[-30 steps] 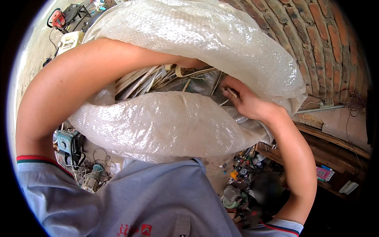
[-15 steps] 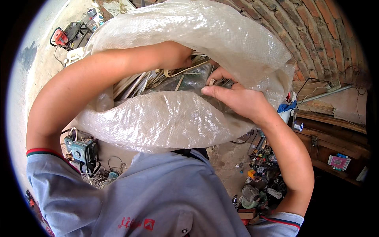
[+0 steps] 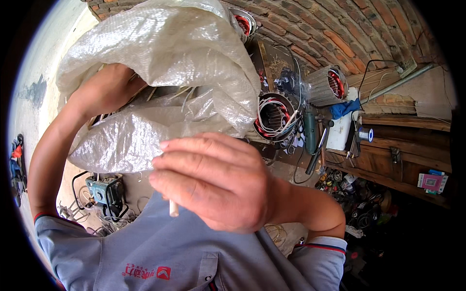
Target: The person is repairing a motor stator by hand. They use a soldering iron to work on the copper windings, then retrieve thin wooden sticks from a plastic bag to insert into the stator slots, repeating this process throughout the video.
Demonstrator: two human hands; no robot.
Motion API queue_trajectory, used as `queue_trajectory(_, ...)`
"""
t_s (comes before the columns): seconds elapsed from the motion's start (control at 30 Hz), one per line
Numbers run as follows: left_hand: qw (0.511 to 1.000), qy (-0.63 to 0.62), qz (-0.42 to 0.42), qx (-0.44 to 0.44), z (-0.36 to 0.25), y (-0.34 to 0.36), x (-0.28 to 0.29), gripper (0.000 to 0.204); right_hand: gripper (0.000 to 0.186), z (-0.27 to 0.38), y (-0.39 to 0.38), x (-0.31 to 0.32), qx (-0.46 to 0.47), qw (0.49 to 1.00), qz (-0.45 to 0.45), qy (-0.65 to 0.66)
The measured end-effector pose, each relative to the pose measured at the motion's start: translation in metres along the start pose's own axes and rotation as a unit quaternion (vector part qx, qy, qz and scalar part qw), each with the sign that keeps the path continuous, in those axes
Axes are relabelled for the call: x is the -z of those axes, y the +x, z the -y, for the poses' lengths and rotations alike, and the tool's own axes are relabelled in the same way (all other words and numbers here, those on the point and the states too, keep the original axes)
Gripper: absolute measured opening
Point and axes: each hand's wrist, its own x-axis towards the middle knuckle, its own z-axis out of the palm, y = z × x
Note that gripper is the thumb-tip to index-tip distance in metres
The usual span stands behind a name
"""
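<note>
A large translucent white woven sack stands in front of me, its mouth gaping. Thin pale strips show inside. My left hand reaches into the opening, with its fingertips hidden inside. My right hand is outside the sack, close to my chest, its fingers bent together. From beneath those fingers pokes the end of a short pale wooden stick; the rest of it is covered by the hand.
To the right of the sack stand motor stators with red windings, another stator and a green power tool. A wire spool sits by the wooden bench. A teal machine is at lower left. Behind runs a brick wall.
My right hand has come out of the sack toward my chest with the stick. The left hand stays in the sack. My view has shifted right, revealing the stators and green tool.
</note>
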Motion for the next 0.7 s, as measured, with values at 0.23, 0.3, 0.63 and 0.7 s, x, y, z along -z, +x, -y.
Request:
queue_trajectory(0.23,0.979,-0.039,-0.071,0.184,-0.046,-0.065,0.04,0.034,0.035,-0.011,-0.131,0.088,-0.104,0.993,0.009,0.059)
queue_trajectory(0.3,0.947,-0.026,-0.135,0.289,-0.094,-0.075,0.032,0.032,0.029,-0.024,-0.171,0.122,-0.178,0.981,-0.01,0.072)
queue_trajectory(0.63,0.843,-0.491,-0.024,0.218,-0.246,0.04,-0.14,0.027,0.017,-0.086,-0.238,0.199,-0.351,0.933,-0.054,0.05)
queue_trajectory(0.7,0.794,-0.567,-0.014,0.221,-0.246,0.067,-0.167,0.028,0.017,-0.09,-0.234,0.203,-0.34,0.938,-0.052,0.042)
